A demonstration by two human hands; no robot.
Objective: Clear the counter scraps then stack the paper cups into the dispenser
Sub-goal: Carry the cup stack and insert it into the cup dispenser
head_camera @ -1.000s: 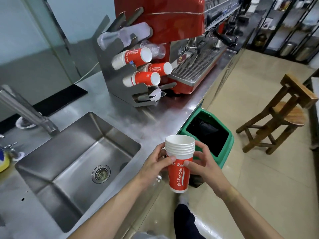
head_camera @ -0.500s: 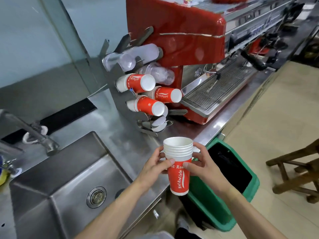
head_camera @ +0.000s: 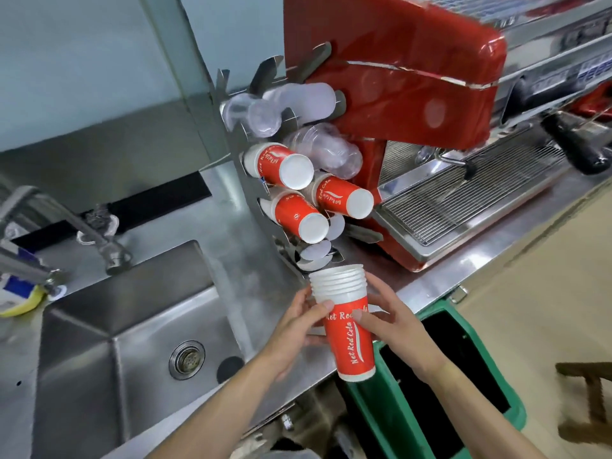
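In the head view, the only view given, the steel surface (head_camera: pixel 231 233) around the sink (head_camera: pixel 109 326) showed no loose scraps that I could make out, so the clearing part of the task looked finished, though the near edge was partly hidden by the arms. The stacking part was under way but not done. Low in the middle of the frame, the left hand (head_camera: pixel 294 329) and the right hand (head_camera: pixel 394 323) were both closed around a nested stack of paper cups (head_camera: pixel 344 313), upright with the open rims on top, held over the front edge of the surface beside the green bin (head_camera: pixel 371 422). The dispenser (head_camera: pixel 261 180), a metal rack at centre frame against the red coffee machine (head_camera: pixel 397 77), already carried three rows of red cups (head_camera: pixel 291 167) and some clear plastic cups (head_camera: pixel 281 107) above them. The held stack sat just below the rack's lowest slots, apart from them, so loading it into a slot was, by my judgement, what remained.
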